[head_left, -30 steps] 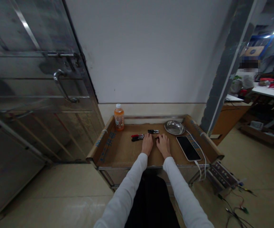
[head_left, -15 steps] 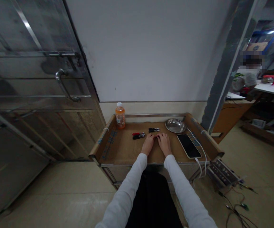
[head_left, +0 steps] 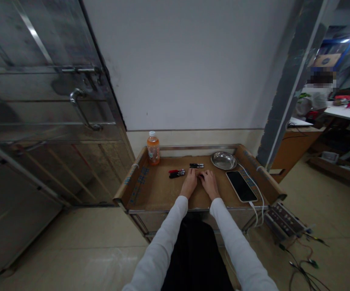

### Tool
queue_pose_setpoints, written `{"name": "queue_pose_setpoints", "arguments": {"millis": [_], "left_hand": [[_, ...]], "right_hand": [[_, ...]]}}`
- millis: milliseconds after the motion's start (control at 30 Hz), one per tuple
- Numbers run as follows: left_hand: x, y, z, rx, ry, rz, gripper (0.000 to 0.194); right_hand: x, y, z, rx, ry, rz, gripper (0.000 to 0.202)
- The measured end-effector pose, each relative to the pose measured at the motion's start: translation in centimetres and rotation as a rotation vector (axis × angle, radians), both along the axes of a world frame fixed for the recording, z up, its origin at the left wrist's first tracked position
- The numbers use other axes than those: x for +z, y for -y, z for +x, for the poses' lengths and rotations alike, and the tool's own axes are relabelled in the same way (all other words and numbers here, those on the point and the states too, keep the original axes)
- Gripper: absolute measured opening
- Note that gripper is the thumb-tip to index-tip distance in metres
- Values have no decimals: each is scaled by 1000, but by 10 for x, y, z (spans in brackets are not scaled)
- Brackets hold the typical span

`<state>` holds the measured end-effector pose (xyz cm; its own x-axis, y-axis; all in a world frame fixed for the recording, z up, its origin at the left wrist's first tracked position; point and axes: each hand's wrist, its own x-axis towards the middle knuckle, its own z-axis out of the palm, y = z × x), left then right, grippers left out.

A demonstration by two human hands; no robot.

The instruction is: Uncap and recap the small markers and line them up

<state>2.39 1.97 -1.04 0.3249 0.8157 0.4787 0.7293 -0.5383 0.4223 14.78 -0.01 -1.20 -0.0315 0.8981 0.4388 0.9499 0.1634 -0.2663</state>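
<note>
Both of my hands work close together over the cardboard-lined top of a cart (head_left: 159,194). My left hand (head_left: 189,183) has its fingers drawn together. Facing it, my right hand (head_left: 209,183) has curled fingers, with something small and dark at the fingertips. What either hand holds is too small to make out. Just left of my hands lie small red and black pieces with metal ends (head_left: 177,173). Beyond my fingertips are more small black pieces with metal ends (head_left: 196,165).
A bottle of orange drink (head_left: 153,148) stands at the back left corner. On the right are a shallow metal bowl (head_left: 224,161) and a phone (head_left: 241,186) with a white cable. A metal box (head_left: 285,222) and wires are on the floor. A person (head_left: 319,97) is in the background.
My fingertips have shifted slightly; the left fingers have drawn back a little from the right ones. The pieces on the cart have not moved.
</note>
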Motion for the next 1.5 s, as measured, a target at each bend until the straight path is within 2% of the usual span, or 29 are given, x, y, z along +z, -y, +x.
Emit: {"name": "queue_pose_setpoints", "arguments": {"millis": [100,200,300,433,533,767,1000,1133,1300,1433,1500], "left_hand": [[-2,-5,0,6,-47,39,50],[-6,-8,0,36,-111,52,52],[-5,-7,0,75,-140,46,44],[0,0,1,142,-205,31,25],[2,6,0,138,-251,16,16],[-2,14,-6,161,-220,50,12],[1,19,-11,207,-174,67,14],[5,22,-13,199,-149,51,17],[12,28,-17,200,-25,3,26],[16,35,-23,292,29,-15,29],[17,40,-25,390,-5,-5,28]], "right_hand": [[5,4,-3,-79,20,24,23],[9,8,-5,-131,39,56,26],[11,10,-6,-160,45,79,28],[9,12,-4,-193,20,123,29],[7,13,-2,-206,-15,149,29],[7,13,-1,-195,-83,150,29],[5,13,1,-223,-127,159,30],[6,12,0,-117,-161,178,31],[11,14,-3,219,-268,225,45],[14,17,-7,327,-254,211,55],[12,16,-9,330,-229,183,55]]}}
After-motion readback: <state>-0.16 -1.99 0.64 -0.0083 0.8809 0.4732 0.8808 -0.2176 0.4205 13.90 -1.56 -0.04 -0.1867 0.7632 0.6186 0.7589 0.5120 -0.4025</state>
